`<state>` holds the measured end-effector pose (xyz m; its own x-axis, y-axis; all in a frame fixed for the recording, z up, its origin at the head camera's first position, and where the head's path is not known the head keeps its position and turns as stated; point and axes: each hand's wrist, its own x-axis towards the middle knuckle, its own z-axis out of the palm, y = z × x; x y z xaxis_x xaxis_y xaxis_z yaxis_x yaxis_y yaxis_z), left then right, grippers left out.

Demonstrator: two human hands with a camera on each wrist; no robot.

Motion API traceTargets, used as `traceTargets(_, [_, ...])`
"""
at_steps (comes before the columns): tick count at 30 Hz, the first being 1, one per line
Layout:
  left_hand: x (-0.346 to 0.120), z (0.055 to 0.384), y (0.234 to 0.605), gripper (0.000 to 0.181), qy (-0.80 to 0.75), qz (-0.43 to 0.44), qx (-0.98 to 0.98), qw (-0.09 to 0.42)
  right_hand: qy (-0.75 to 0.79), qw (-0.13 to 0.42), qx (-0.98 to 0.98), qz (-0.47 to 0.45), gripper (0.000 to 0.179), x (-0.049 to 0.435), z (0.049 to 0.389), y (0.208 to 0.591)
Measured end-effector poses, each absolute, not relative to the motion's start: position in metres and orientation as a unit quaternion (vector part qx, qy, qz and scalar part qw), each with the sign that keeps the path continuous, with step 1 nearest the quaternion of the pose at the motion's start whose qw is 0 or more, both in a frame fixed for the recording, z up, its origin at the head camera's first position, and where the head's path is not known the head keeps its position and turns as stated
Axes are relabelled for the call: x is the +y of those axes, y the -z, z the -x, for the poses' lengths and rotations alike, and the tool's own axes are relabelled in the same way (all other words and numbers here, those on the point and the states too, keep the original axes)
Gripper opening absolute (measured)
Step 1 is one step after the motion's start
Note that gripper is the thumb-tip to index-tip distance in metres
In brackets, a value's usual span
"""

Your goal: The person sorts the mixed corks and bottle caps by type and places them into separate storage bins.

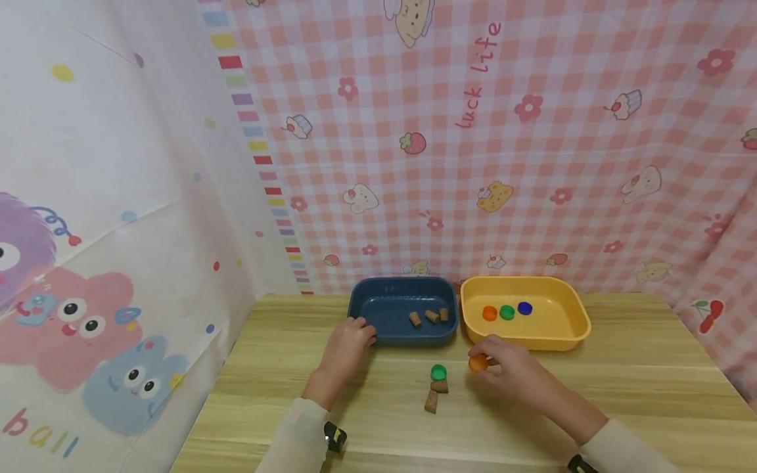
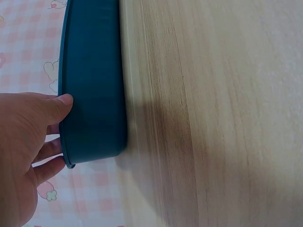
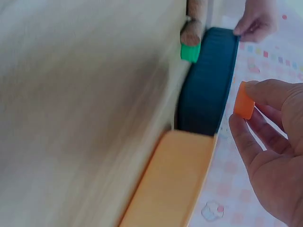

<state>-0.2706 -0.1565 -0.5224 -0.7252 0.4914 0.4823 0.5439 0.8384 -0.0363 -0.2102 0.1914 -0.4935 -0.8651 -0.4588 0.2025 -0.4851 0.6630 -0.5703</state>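
Observation:
My right hand (image 1: 513, 369) pinches an orange bottle cap (image 3: 245, 100) between thumb and fingers, just in front of the yellow tray (image 1: 570, 322). With thumb outside and fingers over the edge, my left hand (image 1: 347, 345) holds the rim of the dark blue tray (image 2: 94, 85) at its front left corner. Between the hands, a green bottle cap (image 1: 438, 372) lies on the table beside a cork (image 1: 439, 387). A second cork (image 1: 432, 401) sits nearer to me. In the yellow tray are an orange cap (image 1: 489, 313), a green cap (image 1: 506, 312) and a blue cap (image 1: 524, 308).
Three corks (image 1: 432, 316) lie in the right part of the blue tray. Both trays stand side by side at the back of the wooden table (image 1: 266, 387). A pink checked cloth (image 1: 437, 177) hangs right behind them, and a white printed cloth (image 1: 160, 164) at the left.

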Motion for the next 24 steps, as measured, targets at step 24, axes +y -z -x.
traceTargets(24, [-0.156, 0.27, 0.522, 0.006, 0.041, 0.275, -0.931, 0.237, -0.247, 0.12, -0.926, -0.259, 0.029, 0.257, 0.259, 0.48])
